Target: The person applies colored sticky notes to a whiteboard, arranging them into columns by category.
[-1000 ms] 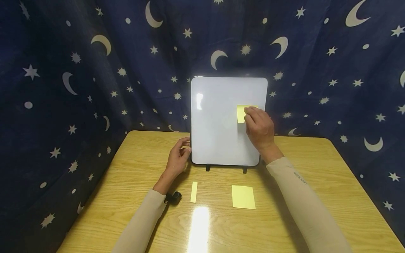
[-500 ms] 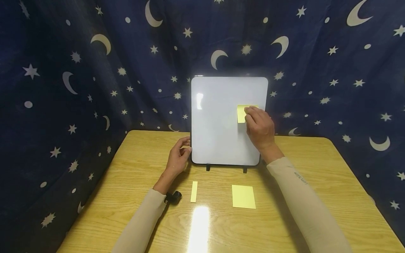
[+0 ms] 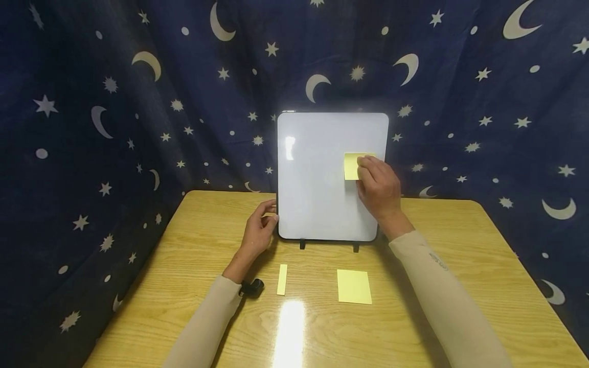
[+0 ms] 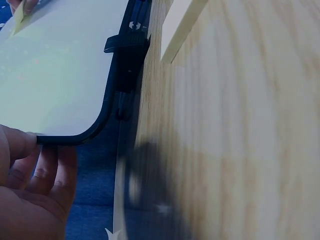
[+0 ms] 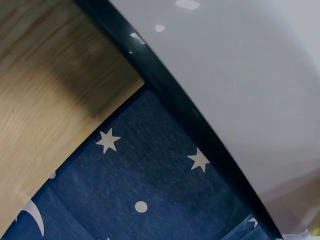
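A whiteboard (image 3: pixel 317 204) in a thin black frame stands upright on two small black feet. My left hand (image 3: pixel 259 230) grips its left edge; in the left wrist view the thumb (image 4: pixel 20 143) lies at the front and the fingers curl behind the frame. A yellow sticky note (image 3: pixel 350 166) is at the right half of the board. My right hand (image 3: pixel 379 189) pinches it with curled fingers, covering its right and lower part. The right wrist view shows the board's edge, with the hand itself out of sight.
On the wooden table (image 3: pixel 202 220), in front of the board, lie a narrow yellow paper strip (image 3: pixel 282 279) and a square yellow sticky note pad (image 3: pixel 354 286). A dark blue curtain (image 3: pixel 257 61) with moons and stars hangs behind and around the table.
My right hand has shifted slightly to the right over the sticky note, so a little more of the note's left part shows. The left hand and the whiteboard have stayed put.
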Demonstrator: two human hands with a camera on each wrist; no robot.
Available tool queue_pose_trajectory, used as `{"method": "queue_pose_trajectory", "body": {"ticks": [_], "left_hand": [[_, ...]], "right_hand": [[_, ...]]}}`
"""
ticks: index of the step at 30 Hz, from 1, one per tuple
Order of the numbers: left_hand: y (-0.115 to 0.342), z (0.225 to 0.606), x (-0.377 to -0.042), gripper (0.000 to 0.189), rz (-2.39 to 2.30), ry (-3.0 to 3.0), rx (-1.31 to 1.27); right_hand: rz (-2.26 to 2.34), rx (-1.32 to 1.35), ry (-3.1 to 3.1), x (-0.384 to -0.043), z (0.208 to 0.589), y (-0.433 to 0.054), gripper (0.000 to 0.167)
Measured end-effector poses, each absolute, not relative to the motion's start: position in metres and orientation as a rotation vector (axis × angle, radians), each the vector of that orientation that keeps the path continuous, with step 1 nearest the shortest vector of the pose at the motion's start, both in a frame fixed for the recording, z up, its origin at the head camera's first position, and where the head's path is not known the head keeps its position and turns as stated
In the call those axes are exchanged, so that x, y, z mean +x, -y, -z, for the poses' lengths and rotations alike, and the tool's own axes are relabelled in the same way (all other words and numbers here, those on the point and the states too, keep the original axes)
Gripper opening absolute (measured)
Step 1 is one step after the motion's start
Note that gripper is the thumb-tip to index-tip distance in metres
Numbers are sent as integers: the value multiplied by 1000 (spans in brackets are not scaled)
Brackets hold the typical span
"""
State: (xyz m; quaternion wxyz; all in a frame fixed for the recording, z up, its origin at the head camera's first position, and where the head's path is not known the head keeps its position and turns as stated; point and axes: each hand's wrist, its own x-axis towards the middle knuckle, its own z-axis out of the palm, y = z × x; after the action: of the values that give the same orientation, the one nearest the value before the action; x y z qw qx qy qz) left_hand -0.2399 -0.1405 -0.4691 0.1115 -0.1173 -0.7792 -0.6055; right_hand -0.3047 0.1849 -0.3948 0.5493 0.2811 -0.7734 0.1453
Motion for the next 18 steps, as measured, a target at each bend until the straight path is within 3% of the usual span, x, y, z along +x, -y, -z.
{"method": "queue_pose_trajectory", "body": {"ticks": [4, 18], "left_hand": [[143, 476, -244, 44, 1768, 2298, -345], [145, 478, -245, 43, 1741, 2310, -365]], "right_hand": [[-369, 684, 1833, -303, 397, -187, 6], [-366, 678, 1921, -297, 409, -192, 24]]}}
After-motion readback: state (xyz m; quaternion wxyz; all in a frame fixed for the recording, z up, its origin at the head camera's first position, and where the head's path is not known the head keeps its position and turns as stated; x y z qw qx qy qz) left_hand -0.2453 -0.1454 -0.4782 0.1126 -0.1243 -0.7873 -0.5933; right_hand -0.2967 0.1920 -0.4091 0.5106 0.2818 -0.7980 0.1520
